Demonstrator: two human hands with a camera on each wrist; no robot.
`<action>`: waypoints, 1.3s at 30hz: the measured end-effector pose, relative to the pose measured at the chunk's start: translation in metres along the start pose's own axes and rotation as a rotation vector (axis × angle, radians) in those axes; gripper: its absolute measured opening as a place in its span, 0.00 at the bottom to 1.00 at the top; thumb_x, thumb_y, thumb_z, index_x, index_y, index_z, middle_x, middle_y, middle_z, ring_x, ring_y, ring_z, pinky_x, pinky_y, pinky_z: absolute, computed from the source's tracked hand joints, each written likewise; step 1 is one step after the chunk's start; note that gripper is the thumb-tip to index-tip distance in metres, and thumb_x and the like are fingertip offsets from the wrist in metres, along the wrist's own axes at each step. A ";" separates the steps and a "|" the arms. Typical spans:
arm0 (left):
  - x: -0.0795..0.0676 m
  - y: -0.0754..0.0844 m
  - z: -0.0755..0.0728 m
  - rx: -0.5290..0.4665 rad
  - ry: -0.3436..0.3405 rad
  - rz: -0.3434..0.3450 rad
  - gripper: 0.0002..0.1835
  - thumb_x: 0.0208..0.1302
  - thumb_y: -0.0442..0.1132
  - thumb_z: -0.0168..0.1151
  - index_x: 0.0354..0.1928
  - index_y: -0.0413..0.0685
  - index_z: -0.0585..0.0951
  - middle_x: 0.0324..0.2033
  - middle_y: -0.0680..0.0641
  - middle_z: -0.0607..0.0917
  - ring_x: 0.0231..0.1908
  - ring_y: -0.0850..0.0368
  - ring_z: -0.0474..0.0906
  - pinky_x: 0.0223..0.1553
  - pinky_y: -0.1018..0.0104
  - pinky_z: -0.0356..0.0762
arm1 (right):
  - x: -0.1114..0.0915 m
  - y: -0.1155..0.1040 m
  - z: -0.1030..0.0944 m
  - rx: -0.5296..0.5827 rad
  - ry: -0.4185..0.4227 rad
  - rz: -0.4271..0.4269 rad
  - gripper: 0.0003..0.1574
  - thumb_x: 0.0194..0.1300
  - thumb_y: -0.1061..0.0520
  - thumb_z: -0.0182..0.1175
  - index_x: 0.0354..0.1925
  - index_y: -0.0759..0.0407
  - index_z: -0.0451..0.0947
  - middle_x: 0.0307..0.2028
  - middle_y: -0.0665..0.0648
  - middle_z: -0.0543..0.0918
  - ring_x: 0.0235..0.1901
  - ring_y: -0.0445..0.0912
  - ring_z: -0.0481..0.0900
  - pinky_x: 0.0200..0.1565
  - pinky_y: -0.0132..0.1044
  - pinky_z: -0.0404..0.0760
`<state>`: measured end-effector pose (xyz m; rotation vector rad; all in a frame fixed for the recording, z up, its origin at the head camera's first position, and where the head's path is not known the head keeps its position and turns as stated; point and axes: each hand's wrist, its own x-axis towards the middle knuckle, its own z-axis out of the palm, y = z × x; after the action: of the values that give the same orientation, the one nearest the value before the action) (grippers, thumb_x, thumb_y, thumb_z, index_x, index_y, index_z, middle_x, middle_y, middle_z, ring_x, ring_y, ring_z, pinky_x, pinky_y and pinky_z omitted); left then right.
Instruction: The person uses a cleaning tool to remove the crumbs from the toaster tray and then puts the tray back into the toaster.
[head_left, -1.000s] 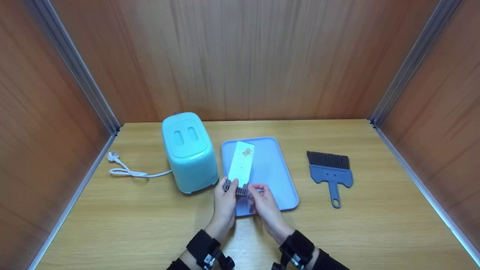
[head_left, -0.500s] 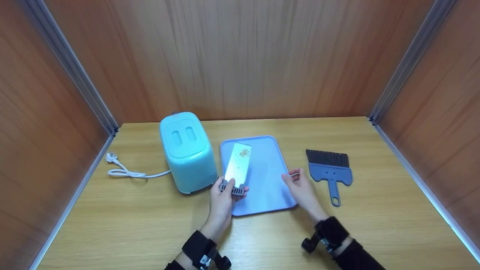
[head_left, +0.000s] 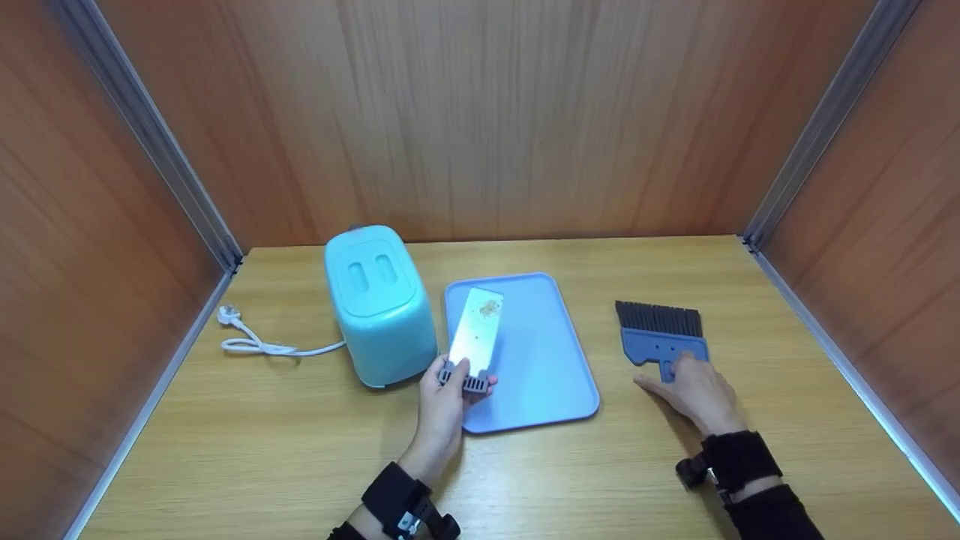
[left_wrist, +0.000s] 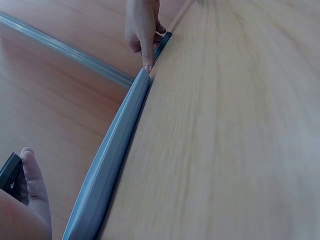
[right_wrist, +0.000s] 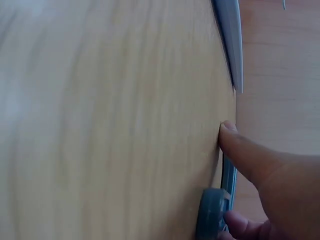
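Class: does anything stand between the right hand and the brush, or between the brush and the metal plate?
Nothing visible stands between the right hand and the brush. Toward the metal plate, only part of the flat blue tray lies between.

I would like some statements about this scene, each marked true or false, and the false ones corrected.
1. The left hand holds a flat metal piece over the blue tray. True.
2. The right hand is at the handle of the brush. True.
3. The brush lies on the tray. False: it lies on the table, to the right of the tray.
4. A white cord runs from the turquoise appliance. True.
5. The cord lies to the right of the appliance. False: it lies to the left.
6. The metal piece is spotless. False: it has brownish specks near its far end.
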<state>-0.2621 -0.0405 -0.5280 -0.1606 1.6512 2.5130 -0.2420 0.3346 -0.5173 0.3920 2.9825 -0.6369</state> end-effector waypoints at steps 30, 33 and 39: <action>-0.002 0.005 -0.008 0.018 -0.016 -0.005 0.20 0.86 0.37 0.50 0.69 0.31 0.68 0.49 0.39 0.81 0.38 0.56 0.92 0.47 0.64 0.92 | 0.032 0.054 -0.034 0.648 -0.297 0.072 0.12 0.81 0.58 0.51 0.44 0.68 0.74 0.22 0.44 0.78 0.21 0.34 0.73 0.26 0.24 0.74; -0.003 0.006 -0.008 0.017 -0.022 -0.008 0.21 0.86 0.37 0.50 0.72 0.32 0.67 0.52 0.37 0.82 0.38 0.56 0.92 0.46 0.65 0.92 | 0.032 0.056 -0.032 0.620 -0.278 0.073 0.25 0.86 0.51 0.49 0.59 0.75 0.65 0.23 0.44 0.71 0.21 0.35 0.68 0.28 0.27 0.72; -0.003 0.007 -0.008 0.026 -0.029 -0.028 0.23 0.86 0.37 0.49 0.74 0.33 0.65 0.60 0.32 0.80 0.39 0.56 0.92 0.46 0.66 0.92 | 0.032 0.050 -0.028 0.577 -0.146 0.107 0.37 0.81 0.26 0.45 0.38 0.57 0.64 0.25 0.46 0.66 0.24 0.41 0.65 0.29 0.35 0.69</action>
<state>-0.2597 -0.0506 -0.5243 -0.1427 1.6583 2.4598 -0.2606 0.3979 -0.5155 0.5011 2.5703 -1.4408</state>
